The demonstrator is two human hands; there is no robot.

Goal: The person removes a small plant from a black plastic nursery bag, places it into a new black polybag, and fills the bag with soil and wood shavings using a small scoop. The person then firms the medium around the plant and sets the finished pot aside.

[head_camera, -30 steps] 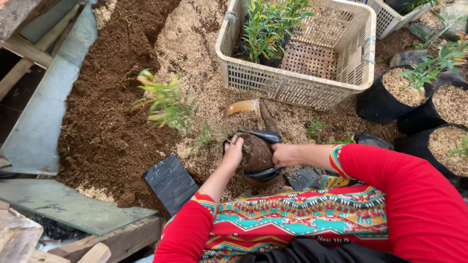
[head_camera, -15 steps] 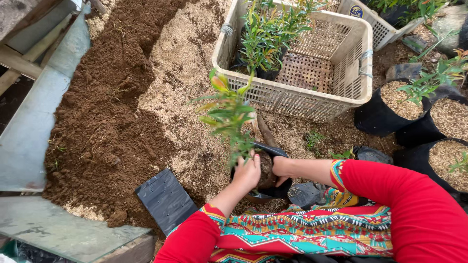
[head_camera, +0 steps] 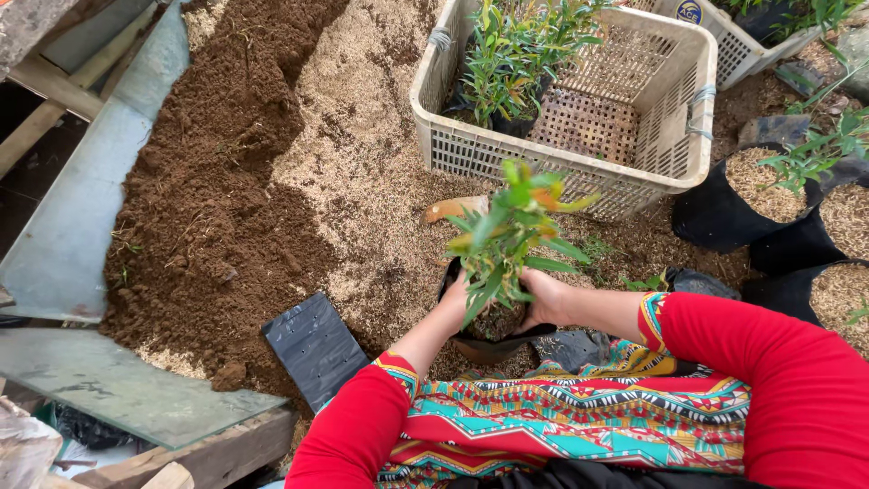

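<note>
Both hands (head_camera: 502,303) now press the raised seedling (head_camera: 507,235) into its bag (head_camera: 484,349).

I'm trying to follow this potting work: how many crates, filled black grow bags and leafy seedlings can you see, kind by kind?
Pale plastic crates: 2, the near one and a far one.
Black grow bags holding filling: 4, one between the hands, three at right.
Leafy seedlings: 3, one in the held bag, one clump in the crate, one at right.
Total: 9.
</note>
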